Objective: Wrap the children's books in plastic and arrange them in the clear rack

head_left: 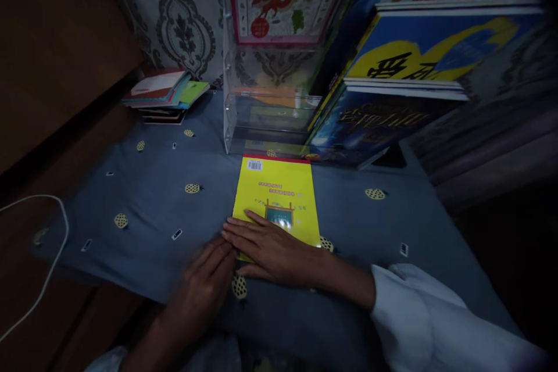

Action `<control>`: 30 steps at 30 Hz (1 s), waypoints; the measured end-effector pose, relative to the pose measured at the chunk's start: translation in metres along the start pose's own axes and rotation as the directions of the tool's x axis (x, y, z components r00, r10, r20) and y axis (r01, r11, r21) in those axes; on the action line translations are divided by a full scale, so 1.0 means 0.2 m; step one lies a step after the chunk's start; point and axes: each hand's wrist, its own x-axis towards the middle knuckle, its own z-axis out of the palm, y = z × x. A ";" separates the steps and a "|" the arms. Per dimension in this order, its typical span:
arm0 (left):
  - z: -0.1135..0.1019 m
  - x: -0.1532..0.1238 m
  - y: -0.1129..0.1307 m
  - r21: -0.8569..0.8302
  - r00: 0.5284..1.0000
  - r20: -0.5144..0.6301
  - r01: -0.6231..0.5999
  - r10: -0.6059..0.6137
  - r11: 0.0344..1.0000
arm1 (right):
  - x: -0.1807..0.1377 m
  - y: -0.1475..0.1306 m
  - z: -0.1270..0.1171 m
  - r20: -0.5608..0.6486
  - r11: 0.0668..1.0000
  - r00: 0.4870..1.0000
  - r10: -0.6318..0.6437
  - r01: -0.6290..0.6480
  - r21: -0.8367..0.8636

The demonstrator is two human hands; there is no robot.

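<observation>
A thin yellow book (300, 192) lies on the cloth-covered table, with a red strip along its far edge and a barcode at its far left corner. My right hand (274, 250) rests flat across the near part of this book, fingers stretched out to the left. At the near left corner, my left hand (207, 282) is slightly blurred, its fingers curled and held together beside the right fingertips. The left thumb is hidden, and whether those fingers grip the book's edge does not show.
Behind the yellow book stands a clear plastic book rack (229, 122). Its right side holds several picture books (383, 122); a pink-edged book (279, 11) sits higher up. A small pile of books (161, 96) is at the back left. A white cable (65, 226) hangs at the left.
</observation>
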 end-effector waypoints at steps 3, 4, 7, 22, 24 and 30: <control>-0.01 0.04 -0.01 -0.047 1.000 0.016 0.020 -0.019 0.999 | 0.00 0.02 -0.02 -0.029 0.999 1.000 -0.004 0.005 0.042; -0.01 0.05 -0.01 -0.054 0.999 0.027 0.026 -0.025 0.998 | 0.00 0.02 -0.02 -0.030 0.998 1.000 -0.002 0.003 0.055; 0.00 0.09 -0.02 -0.029 0.999 0.048 0.024 -0.023 0.999 | 0.00 0.03 -0.05 -0.025 0.998 0.999 0.027 -0.026 0.055; -0.01 0.16 -0.06 0.019 0.986 0.166 0.015 -0.018 1.000 | 0.06 0.14 -0.06 -0.026 0.991 0.995 0.098 -0.100 -0.084; -0.02 0.18 -0.07 0.009 0.978 0.207 0.018 -0.020 1.000 | 0.06 0.15 -0.07 -0.030 0.991 0.994 0.109 -0.111 -0.081; -0.07 0.28 -0.13 -0.021 0.947 0.319 -0.042 0.047 0.999 | 0.06 0.17 -0.11 -0.039 0.992 0.994 0.106 -0.109 -0.070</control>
